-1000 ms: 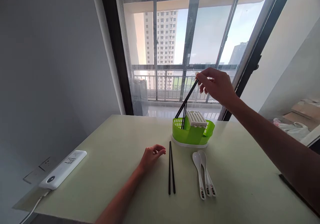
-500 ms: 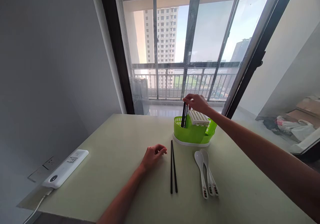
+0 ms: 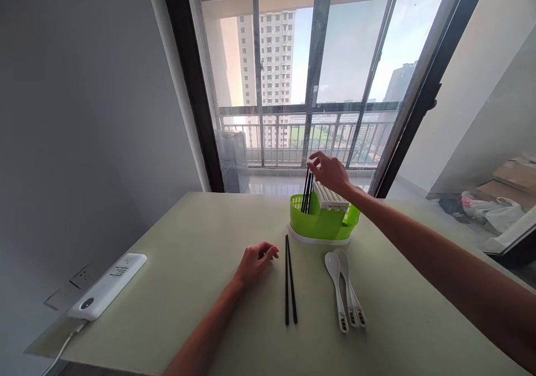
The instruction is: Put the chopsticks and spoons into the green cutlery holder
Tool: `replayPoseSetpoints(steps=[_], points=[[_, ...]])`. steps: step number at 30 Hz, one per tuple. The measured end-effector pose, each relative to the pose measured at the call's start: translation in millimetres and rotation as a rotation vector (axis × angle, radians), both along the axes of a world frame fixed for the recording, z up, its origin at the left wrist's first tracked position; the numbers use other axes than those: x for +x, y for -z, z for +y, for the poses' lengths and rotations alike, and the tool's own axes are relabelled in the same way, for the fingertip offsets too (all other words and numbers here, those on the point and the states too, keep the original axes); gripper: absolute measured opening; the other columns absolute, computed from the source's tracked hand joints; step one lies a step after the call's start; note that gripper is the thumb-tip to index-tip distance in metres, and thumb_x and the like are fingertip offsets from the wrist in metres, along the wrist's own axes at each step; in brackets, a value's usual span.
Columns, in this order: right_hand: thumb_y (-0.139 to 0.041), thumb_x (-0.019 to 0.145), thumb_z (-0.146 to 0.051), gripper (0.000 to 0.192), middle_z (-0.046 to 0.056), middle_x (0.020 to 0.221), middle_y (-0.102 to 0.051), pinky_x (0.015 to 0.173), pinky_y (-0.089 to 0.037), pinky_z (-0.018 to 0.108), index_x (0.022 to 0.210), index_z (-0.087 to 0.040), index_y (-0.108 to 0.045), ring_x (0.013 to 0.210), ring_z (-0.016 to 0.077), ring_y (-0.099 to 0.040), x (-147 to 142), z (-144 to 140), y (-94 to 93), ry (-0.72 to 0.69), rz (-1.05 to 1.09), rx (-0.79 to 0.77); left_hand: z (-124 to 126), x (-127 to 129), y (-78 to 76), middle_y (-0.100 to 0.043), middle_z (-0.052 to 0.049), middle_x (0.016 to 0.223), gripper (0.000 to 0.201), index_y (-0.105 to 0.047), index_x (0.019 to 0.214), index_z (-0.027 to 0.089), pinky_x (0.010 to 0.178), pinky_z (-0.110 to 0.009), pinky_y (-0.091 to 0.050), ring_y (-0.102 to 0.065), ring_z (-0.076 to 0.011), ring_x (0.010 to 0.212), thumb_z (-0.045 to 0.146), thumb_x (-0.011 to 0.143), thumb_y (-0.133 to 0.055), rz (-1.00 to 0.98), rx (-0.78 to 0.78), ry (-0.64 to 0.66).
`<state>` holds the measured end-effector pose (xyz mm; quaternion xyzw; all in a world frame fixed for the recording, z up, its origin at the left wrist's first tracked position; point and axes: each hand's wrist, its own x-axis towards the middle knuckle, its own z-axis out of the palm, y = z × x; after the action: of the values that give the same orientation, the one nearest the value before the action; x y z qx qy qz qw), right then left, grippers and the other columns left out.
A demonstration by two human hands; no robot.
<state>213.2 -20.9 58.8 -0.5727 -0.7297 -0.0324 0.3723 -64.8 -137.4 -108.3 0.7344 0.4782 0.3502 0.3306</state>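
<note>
My right hand [image 3: 330,172] is over the left compartment of a green cutlery holder [image 3: 318,225] with a white base. Several dark chopsticks [image 3: 307,189] stand in that compartment, leaning slightly apart. The fingers of this hand are parted at the chopsticks' tops, without a visible grip. My left hand [image 3: 256,261] rests on the table with loosely bent fingers and holds nothing. Just right of it lies a pair of black chopsticks [image 3: 287,286]. Several white spoons [image 3: 334,267] lie together in front of the holder, their handles towards me.
A white ridged piece [image 3: 330,196] sits on the holder's middle, partly behind my right wrist. On the pale table [image 3: 184,242], a white power strip [image 3: 108,286] with a cable lies at the left edge. Beyond the far edge is a glass door [image 3: 285,57].
The fingers of my right hand have loosened and spread at the tops of the chopsticks in the holder, which now stand more apart. My left hand stays in place.
</note>
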Motion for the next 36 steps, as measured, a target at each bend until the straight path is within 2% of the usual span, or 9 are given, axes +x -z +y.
replayPoseSetpoints(steps=[3, 6, 8, 12, 16, 20, 26, 34, 36], points=[[-0.047, 0.100, -0.041, 0.030, 0.004, 0.095, -0.077, 0.064, -0.039, 0.026, 0.116, -0.022, -0.064, 0.072, 0.0182, -0.068, -20.1, -32.8, -5.4, -0.062, -0.114, 0.034, 0.8, 0.4, 0.5, -0.075, -0.002, 0.079, 0.044, -0.074, 0.087, 0.018, 0.063, -0.025, -0.044, -0.062, -0.0155, 0.067, 0.055, 0.096, -0.050, -0.024, -0.006, 0.002], [-0.036, 0.104, -0.038, 0.036, 0.006, 0.095, -0.077, 0.067, -0.039, 0.028, 0.110, -0.022, -0.067, 0.073, 0.0189, -0.068, -43.5, -73.7, -2.2, -0.206, -0.451, -0.049, 1.4, 0.3, 0.9, -0.077, -0.003, 0.083, 0.041, -0.072, 0.094, 0.019, 0.069, -0.025, -0.048, -0.067, -0.0173, 0.074, 0.054, 0.096, -0.050, -0.068, -0.011, -0.007], [-0.033, 0.104, -0.036, 0.040, 0.010, 0.099, -0.076, 0.072, -0.042, 0.031, 0.108, -0.021, -0.070, 0.082, 0.0225, -0.071, -56.4, -97.1, 8.1, -0.258, -0.623, -0.240, 1.8, 0.1, 1.0, -0.077, -0.003, 0.082, 0.039, -0.070, 0.096, 0.019, 0.070, -0.026, -0.050, -0.068, -0.0176, 0.074, 0.053, 0.096, -0.051, -0.087, -0.007, -0.027], [-0.051, 0.096, -0.039, 0.032, 0.013, 0.093, -0.077, 0.069, -0.047, 0.032, 0.094, -0.019, -0.077, 0.084, 0.0277, -0.074, -74.4, -124.6, 47.0, -0.312, -0.706, -0.438, 2.9, 0.1, 1.3, -0.076, -0.003, 0.079, 0.039, -0.068, 0.094, 0.019, 0.069, -0.026, -0.050, -0.067, -0.0170, 0.070, 0.054, 0.096, -0.050, -0.092, 0.023, -0.078], [-0.054, 0.096, -0.042, 0.038, 0.019, 0.095, -0.077, 0.070, -0.052, 0.033, 0.092, -0.014, -0.079, 0.088, 0.0306, -0.075, -88.7, -137.0, 87.7, -0.282, -0.729, -0.590, 3.9, 0.4, 1.8, -0.076, -0.002, 0.078, 0.039, -0.068, 0.093, 0.020, 0.067, -0.026, -0.049, -0.066, -0.0170, 0.068, 0.054, 0.096, -0.049, -0.065, 0.029, -0.085], [-0.051, 0.099, -0.038, 0.039, 0.024, 0.105, -0.075, 0.077, -0.054, 0.036, 0.102, -0.010, -0.077, 0.098, 0.0320, -0.074, -101.5, -144.3, 109.7, -0.242, -0.709, -0.653, 4.1, 0.6, 1.2, -0.076, -0.002, 0.078, 0.039, -0.068, 0.092, 0.020, 0.067, -0.026, -0.049, -0.066, -0.0172, 0.068, 0.055, 0.096, -0.048, -0.056, 0.028, -0.090], [-0.056, 0.093, -0.027, 0.031, 0.026, 0.114, -0.072, 0.082, -0.054, 0.039, 0.106, -0.008, -0.076, 0.104, 0.0340, -0.072, -112.6, -140.3, 118.8, -0.210, -0.675, -0.689, 2.6, 1.4, -1.8, -0.076, -0.003, 0.079, 0.040, -0.069, 0.091, 0.020, 0.068, -0.027, -0.049, -0.067, -0.0174, 0.069, 0.054, 0.096, -0.048, -0.048, 0.028, -0.084], [-0.059, 0.093, -0.030, 0.031, 0.025, 0.116, -0.071, 0.085, -0.053, 0.040, 0.107, -0.007, -0.075, 0.106, 0.0345, -0.070, -114.4, -137.7, 118.0, -0.185, -0.634, -0.723, 1.3, 2.0, -3.9, -0.076, -0.004, 0.079, 0.043, -0.069, 0.092, 0.020, 0.069, -0.028, -0.051, -0.068, -0.0180, 0.070, 0.057, 0.095, -0.048, -0.060, 0.019, -0.078], [-0.059, 0.094, -0.032, 0.031, 0.023, 0.116, -0.071, 0.087, -0.053, 0.041, 0.109, -0.008, -0.073, 0.107, 0.0323, -0.069, -113.6, -137.7, 117.2, -0.174, -0.627, -0.734, 1.2, 1.8, -4.2, -0.076, -0.004, 0.079, 0.043, -0.069, 0.092, 0.020, 0.069, -0.028, -0.051, -0.068, -0.0180, 0.069, 0.057, 0.095, -0.048, -0.058, 0.017, -0.078]])
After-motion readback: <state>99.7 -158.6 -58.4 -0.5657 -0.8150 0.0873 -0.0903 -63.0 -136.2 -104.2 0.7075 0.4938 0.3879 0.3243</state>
